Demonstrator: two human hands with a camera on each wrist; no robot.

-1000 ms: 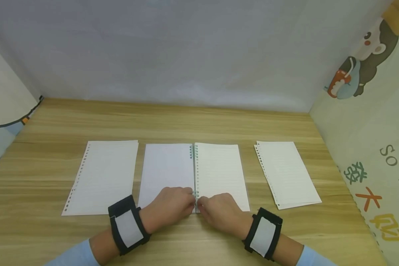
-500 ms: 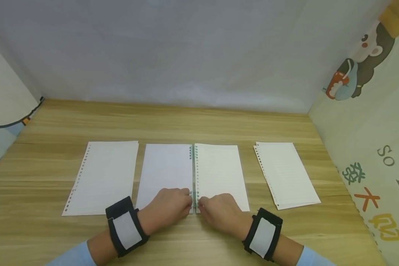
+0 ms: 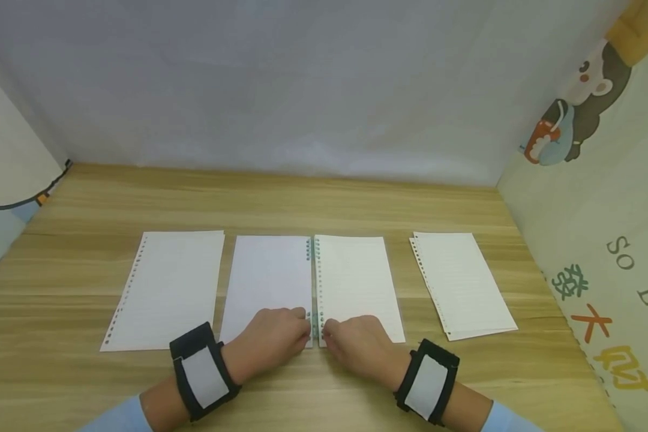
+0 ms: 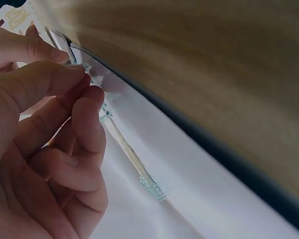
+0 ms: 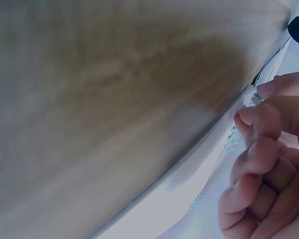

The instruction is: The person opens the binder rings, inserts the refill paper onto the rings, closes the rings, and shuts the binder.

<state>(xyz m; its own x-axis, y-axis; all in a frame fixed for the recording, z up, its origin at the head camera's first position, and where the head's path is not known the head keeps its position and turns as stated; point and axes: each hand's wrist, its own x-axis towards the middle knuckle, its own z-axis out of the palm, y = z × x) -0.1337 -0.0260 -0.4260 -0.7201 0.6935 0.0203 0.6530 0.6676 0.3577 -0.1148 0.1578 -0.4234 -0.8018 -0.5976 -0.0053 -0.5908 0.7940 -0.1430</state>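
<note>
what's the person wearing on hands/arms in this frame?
Both hands are bare, no gloves. The left hand and the right hand each have a wide black wrist strap with a pale grey rectangular panel on top: left strap, right strap. Light blue sleeves show behind the straps.

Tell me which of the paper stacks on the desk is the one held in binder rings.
The middle one, the open binder: blue-green rings run down its spine, where both hands work. The left stack and right stack lie loose, punched holes bare.
</note>
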